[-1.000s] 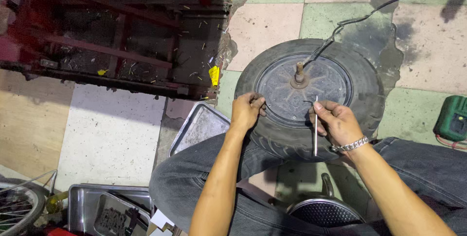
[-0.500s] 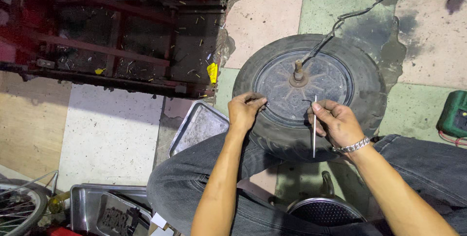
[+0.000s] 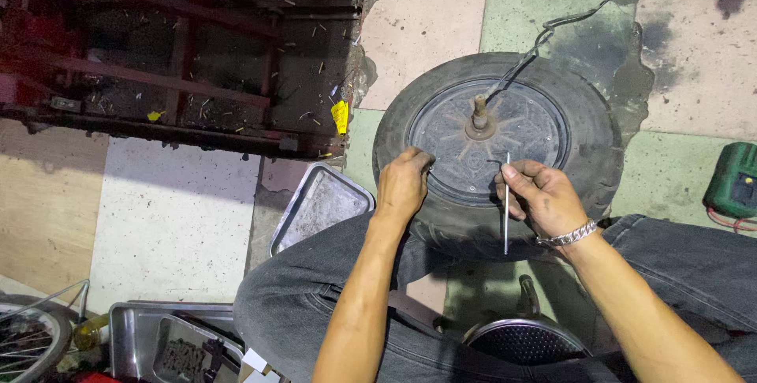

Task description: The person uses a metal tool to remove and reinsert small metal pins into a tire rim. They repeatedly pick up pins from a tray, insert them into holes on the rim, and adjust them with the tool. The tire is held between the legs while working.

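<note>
1. Here, your left hand (image 3: 404,186) rests on the near-left rim of the hub motor wheel (image 3: 497,142), fingers curled and pinching something too small to make out.
2. Your right hand (image 3: 542,198) is clenched around a thin metal rod (image 3: 506,203), which stands roughly upright across the wheel's near edge.
3. The wheel lies flat on the tiled floor (image 3: 430,24) just beyond your knees, its axle (image 3: 479,112) pointing up and a black cable (image 3: 552,28) trailing off to the far right.
4. A metal tray (image 3: 319,205) sits just left of the wheel, near your left knee.
5. A green meter (image 3: 733,182) lies at the right edge, well apart from the wheel.
6. A red frame (image 3: 158,75) fills the far left.
</note>
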`<state>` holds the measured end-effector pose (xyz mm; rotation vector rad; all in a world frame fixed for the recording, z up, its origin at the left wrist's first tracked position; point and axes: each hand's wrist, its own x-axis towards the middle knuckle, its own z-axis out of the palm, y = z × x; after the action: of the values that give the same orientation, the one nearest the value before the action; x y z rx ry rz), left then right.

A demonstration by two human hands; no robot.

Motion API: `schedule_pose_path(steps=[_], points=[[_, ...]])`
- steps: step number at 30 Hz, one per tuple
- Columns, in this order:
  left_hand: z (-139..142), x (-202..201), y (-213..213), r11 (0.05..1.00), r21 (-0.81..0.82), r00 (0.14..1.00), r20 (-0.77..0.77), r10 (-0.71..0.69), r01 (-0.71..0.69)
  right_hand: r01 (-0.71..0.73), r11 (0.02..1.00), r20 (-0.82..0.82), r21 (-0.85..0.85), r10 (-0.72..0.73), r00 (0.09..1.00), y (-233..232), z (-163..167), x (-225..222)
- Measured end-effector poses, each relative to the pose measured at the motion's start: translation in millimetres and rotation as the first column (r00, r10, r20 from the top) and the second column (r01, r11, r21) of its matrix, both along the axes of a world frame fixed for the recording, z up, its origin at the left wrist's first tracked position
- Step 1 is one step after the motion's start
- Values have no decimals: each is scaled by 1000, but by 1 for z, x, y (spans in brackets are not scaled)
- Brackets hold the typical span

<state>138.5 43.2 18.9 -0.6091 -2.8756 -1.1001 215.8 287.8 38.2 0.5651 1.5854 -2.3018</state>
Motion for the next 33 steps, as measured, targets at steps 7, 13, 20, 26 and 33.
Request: schedule_pose_path(steps=[7,13,20,26,33], points=[[5,2,-1,984,-155,993,-55,-102,93,37,993,-35,113,-33,999,-10,16,-2],[13,14,-9,998,-43,999,24,-35,36,129,788,-256,602,37,966,-46,36,-38],[11,9,-13,987,127,990,110,84,-98,168,728,-457,665,219,862,-70,26,-87],[9,6,-15,962,222,958,270,96,-159,113,651,-435,750,356,827,-72,18,-94],[15,4,-13,959,201,935,333,125,-200,11,659,-444,752,494,747,-71,22,-103]])
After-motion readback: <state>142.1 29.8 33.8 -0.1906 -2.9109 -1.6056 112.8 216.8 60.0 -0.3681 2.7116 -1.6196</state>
